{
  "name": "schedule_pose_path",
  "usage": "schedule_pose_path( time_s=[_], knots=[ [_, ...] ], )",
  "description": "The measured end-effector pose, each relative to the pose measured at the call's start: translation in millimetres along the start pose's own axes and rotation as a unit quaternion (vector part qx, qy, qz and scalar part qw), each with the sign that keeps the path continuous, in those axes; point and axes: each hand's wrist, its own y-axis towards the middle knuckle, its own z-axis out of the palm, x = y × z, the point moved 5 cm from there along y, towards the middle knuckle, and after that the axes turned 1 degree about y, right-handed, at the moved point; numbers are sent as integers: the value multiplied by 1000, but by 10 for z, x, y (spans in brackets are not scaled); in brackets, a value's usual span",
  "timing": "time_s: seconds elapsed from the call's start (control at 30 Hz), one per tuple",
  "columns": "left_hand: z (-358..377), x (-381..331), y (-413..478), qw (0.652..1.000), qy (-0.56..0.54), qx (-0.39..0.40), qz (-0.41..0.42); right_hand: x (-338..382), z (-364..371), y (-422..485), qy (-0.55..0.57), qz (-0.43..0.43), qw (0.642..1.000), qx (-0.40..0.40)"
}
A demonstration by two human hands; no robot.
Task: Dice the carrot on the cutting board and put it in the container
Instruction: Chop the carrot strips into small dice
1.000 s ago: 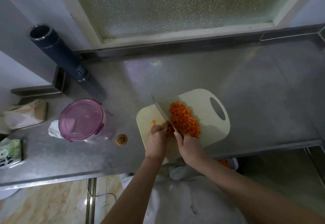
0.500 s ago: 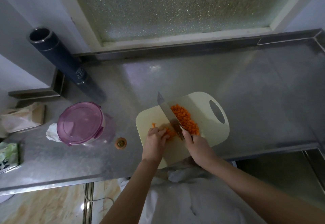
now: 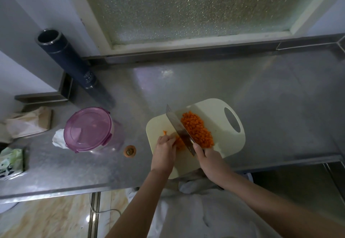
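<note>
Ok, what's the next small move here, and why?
Probably bring the knife down for another cut: the right hand grips its handle with the blade tilted over the cutting board, and the left hand holds uncut carrot beside the diced pile. The container has its lid on.

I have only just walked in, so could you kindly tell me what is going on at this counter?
A person is dicing carrot on the cutting board. The right hand grips the knife, its blade slanted across the board, while the left hand holds the remaining carrot beside it. A pile of diced carrot lies on the blade's far side. The container stands to the left with its purple lid on.
</note>
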Motion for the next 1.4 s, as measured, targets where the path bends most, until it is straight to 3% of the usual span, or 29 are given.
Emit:
schedule_pose_path(
  time_s=[0.6,1.3,1.4],
  knots=[
    [81,45,56,999,31,41,-11,28,280,193,-58,-30,998,-20],
    [39,31,54,999,3,15,-34,27,-51,302,34,-39,998,-45],
    [71,-11,-16,999,41,10,1,70,-100,254,36,-53,997,-51]
  ],
)
